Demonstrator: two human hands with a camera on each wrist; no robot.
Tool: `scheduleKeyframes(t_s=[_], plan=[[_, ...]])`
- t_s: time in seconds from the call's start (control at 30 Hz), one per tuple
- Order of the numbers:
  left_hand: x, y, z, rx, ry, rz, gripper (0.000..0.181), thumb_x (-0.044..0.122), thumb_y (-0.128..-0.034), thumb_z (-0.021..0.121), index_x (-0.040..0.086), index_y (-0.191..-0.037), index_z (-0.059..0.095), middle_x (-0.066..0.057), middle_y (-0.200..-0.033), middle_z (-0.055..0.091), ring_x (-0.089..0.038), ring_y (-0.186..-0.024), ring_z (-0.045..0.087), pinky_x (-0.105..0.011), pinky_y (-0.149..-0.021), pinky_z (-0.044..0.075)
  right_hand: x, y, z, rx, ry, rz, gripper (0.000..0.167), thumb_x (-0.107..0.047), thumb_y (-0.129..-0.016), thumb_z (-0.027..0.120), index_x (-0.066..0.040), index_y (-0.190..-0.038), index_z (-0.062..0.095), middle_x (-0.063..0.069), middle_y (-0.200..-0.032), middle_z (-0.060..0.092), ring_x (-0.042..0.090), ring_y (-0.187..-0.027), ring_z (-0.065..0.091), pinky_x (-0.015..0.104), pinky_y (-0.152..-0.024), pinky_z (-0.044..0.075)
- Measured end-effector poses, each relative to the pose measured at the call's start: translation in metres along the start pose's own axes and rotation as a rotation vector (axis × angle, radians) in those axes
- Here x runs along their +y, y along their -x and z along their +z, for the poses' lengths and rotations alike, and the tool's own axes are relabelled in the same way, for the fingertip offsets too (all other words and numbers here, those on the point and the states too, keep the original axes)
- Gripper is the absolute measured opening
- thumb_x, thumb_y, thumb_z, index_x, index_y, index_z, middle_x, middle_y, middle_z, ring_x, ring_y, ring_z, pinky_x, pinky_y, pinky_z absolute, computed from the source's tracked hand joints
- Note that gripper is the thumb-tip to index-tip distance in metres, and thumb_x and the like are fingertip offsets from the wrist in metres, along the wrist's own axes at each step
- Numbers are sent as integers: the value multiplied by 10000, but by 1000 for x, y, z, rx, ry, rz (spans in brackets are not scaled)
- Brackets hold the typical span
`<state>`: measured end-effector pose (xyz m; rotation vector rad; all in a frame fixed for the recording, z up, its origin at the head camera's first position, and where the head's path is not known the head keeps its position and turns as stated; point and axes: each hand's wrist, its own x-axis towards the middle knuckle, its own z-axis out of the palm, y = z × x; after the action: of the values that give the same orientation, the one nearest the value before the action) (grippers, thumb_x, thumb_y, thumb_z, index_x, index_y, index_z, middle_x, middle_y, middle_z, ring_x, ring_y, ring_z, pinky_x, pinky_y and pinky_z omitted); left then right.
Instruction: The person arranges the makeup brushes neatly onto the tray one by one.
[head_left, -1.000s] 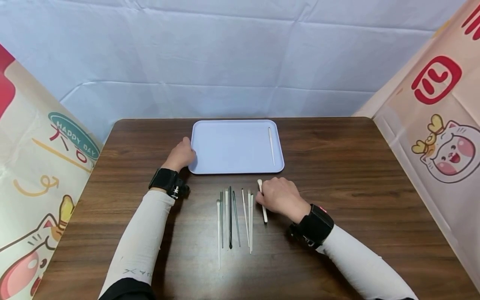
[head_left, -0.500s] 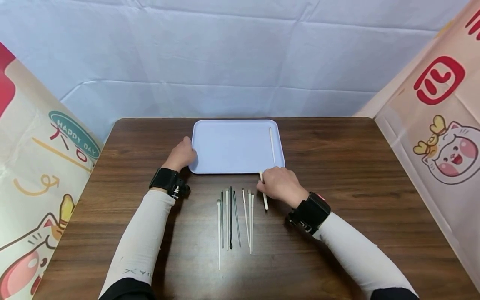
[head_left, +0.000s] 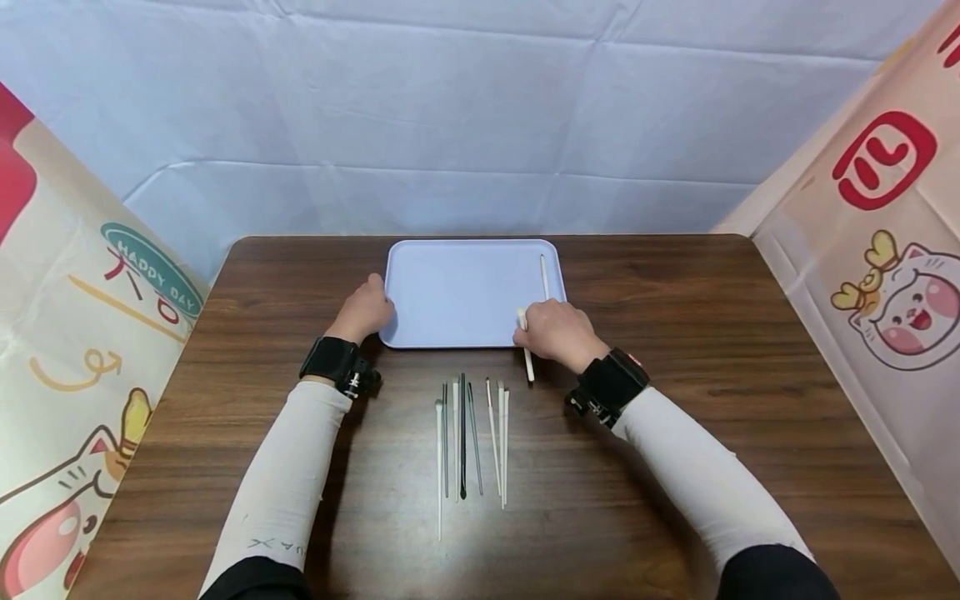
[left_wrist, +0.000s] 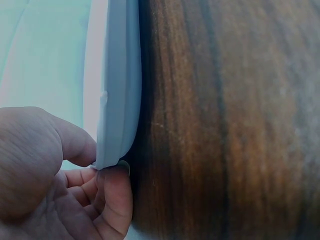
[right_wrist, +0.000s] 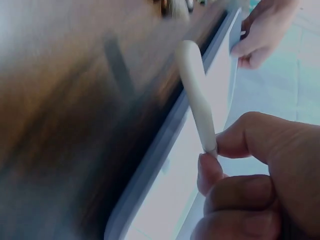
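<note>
The white tray [head_left: 465, 292] lies at the back of the table, and the left hand [head_left: 364, 310] grips its left edge. In the left wrist view, thumb and fingers of the left hand [left_wrist: 65, 175] pinch the tray's rim [left_wrist: 116, 90]. Above the tray's front right corner, the right hand [head_left: 558, 332] pinches a white-handled brush [head_left: 528, 365]; the right wrist view shows the brush's thick handle [right_wrist: 195, 90] between thumb and index finger of the right hand [right_wrist: 260, 175]. A thin white brush [head_left: 544, 275] lies on the tray's right side, partly hidden by the right hand.
Several thin brushes lie side by side on the table in front of the tray, among them a black one [head_left: 462, 437], a white one at the left [head_left: 439, 467] and white ones at the right [head_left: 505, 450]. A pale cloth [head_left: 450, 125] hangs behind the wooden table [head_left: 712, 333].
The right hand has moved away from the body with its brush, from beside the row of brushes to over the tray's front right edge. The left hand stays at the tray's left edge.
</note>
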<state>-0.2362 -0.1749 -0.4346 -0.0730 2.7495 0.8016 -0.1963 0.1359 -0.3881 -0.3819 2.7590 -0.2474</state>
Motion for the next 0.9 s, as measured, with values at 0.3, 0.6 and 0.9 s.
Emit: scheduleKeyframes(t_s=[0.3, 0.6, 0.9], plan=[[0, 1, -1, -2, -4, 2, 402, 107, -1039, 373, -117, -1371, 345, -302, -1247, 545, -362, -1021, 565, -500, -903, 493, 10, -25, -7, 7, -8, 32, 371, -242, -919, 575, -160, -592, 420, 11, -621, 407, 219, -586, 440, 357, -519, 363], [0, 1, -2, -10, 3, 0, 407, 105, -1037, 381, -118, -1375, 341, -306, -1272, 536, -362, -1031, 559, -495, -907, 488, 21, -44, -15, -47, -4, 72, 361, -291, -949, 579, -133, -647, 459, 40, -688, 499, 235, -644, 513, 371, -550, 393], [2, 1, -1, -11, 3, -19, 398, 114, -1040, 383, -103, -1372, 347, -290, -1259, 540, -357, -1032, 558, -491, -909, 488, 22, -66, -22, -56, -7, 100, 323, -297, -966, 573, -110, -725, 468, 68, -775, 472, 243, -693, 502, 370, -583, 390]])
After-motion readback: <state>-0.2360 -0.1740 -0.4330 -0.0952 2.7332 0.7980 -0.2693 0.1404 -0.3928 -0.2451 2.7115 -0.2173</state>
